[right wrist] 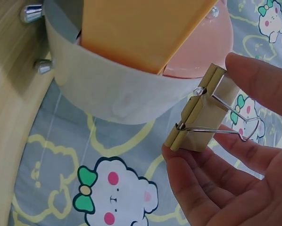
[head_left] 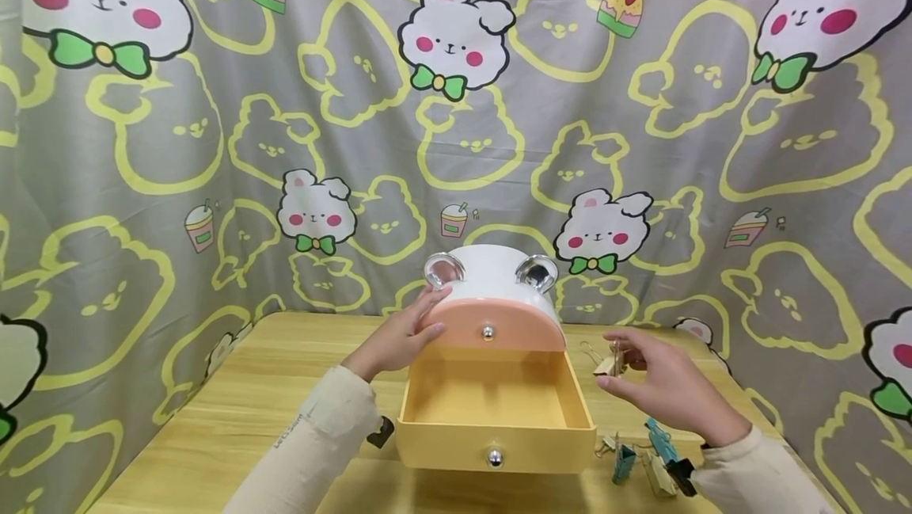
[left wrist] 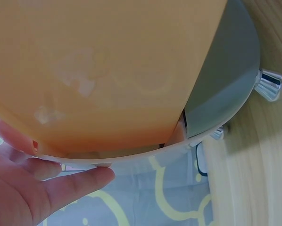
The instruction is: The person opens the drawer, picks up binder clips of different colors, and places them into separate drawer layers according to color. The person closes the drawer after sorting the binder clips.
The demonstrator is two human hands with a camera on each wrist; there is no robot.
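A small white cabinet (head_left: 492, 276) with round silver ears has a pink upper drawer (head_left: 456, 324) that is shut and a yellow lower drawer (head_left: 495, 387) pulled out, its visible inside bare. The left hand (head_left: 399, 337) rests on the cabinet's left side, thumb on the pink front; in the left wrist view its fingers (left wrist: 79, 183) touch the white shell. To the right of the cabinet, the right hand (head_left: 666, 379) pinches a gold binder clip (head_left: 611, 362) between thumb and fingertips. The right wrist view shows this clip (right wrist: 200, 110) with its wire handles spread.
On the table (head_left: 271, 403), a teal clip (head_left: 623, 462), another teal clip (head_left: 661, 441), a gold clip (head_left: 659, 474) and a black clip (head_left: 682, 476) lie at the right front. A black clip (head_left: 381, 432) is left of the drawer. A patterned curtain (head_left: 385, 142) hangs behind.
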